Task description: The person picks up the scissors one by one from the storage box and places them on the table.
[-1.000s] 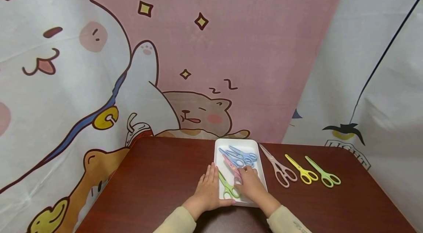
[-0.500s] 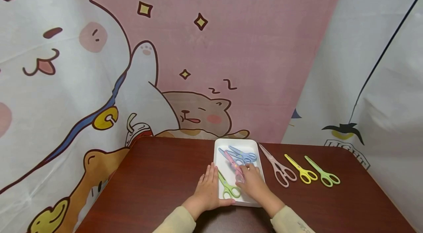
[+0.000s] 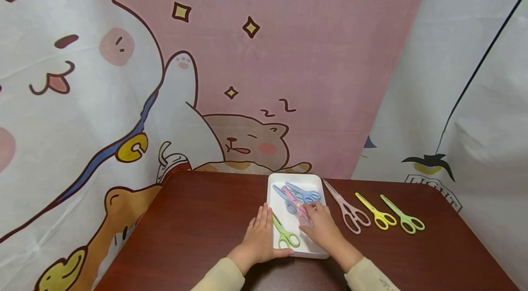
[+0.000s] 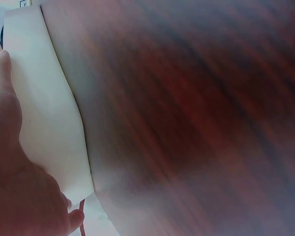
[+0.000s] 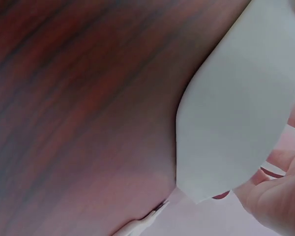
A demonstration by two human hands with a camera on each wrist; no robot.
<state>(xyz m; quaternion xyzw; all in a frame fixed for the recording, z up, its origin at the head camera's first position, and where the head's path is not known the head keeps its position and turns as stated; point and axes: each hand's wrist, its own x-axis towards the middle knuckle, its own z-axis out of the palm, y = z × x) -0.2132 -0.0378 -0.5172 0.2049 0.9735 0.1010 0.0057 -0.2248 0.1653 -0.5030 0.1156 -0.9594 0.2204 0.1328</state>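
A white tray (image 3: 280, 246) lies on the table, its side wall (image 4: 49, 113) large in the left wrist view. My left hand (image 3: 259, 238) holds straight fingers along the tray's left side, with the thumb at the near edge. Inside the tray, my right hand (image 3: 323, 230) pinches pink scissors (image 3: 294, 200) by the handle end, blades pointing away. They overlap several blue scissors (image 3: 308, 194) at the far end. Green scissors (image 3: 284, 233) lie in the tray beside my left hand. The right wrist view shows curled right fingers (image 5: 278, 184) beyond the tray wall; the scissors are hidden there.
Right of the tray, pale pink scissors (image 3: 348, 211), yellow scissors (image 3: 377, 212) and another green pair of scissors (image 3: 404, 216) lie in a row on the brown table (image 3: 198, 227). A cartoon-printed cloth (image 3: 330, 75) hangs behind the table's far edge.
My right hand has shifted right, drawing the pink scissors rightward across the tray and uncovering more of a blue handle. The left hand has stayed in place.
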